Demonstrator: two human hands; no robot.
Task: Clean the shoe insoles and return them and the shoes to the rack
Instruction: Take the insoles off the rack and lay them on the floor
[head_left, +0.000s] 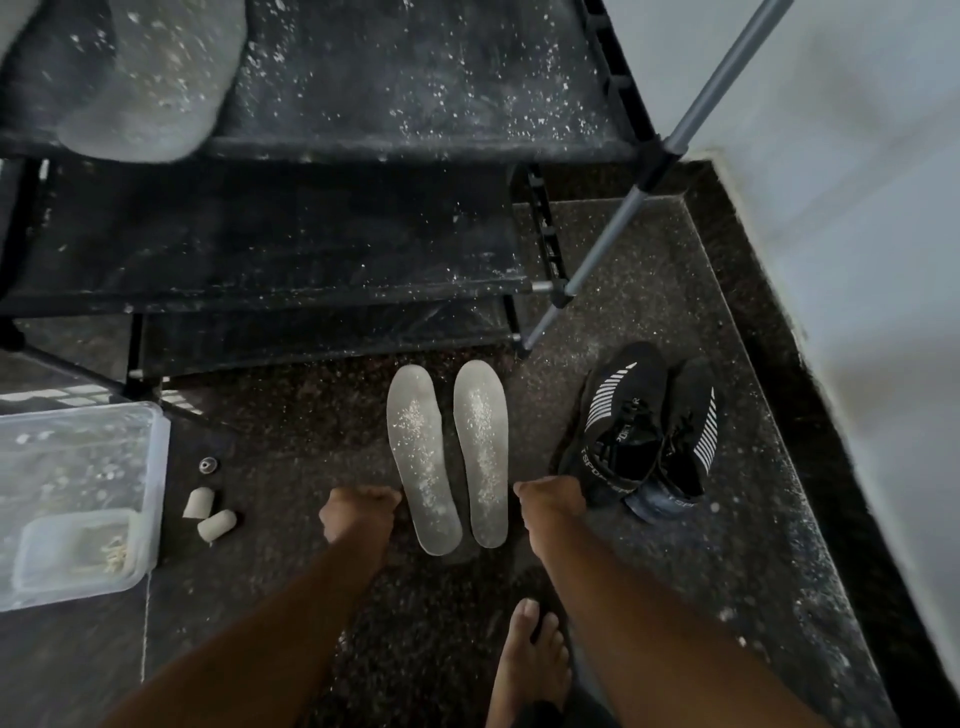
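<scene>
- Two insoles (447, 457) lie side by side at frame centre, dusted with pale grit; likely light, thin, floppy; best pinched at the heel edge
- Left hand (358, 512) and right hand (551, 501) curled, apparently holding nothing
- Black shoes (644, 431) centre-right; rack (311, 234) above

The dark speckled floor (649, 291) carries two pale insoles (448, 457) side by side at centre, dusted with white grains. At three o'clock lie two black shoes (641, 431), touching. At nine o'clock sits a clear plastic tub (156, 467), with two small pale cylinders (208, 514) just beside it. At twelve o'clock stands the black rack (311, 218).
</scene>
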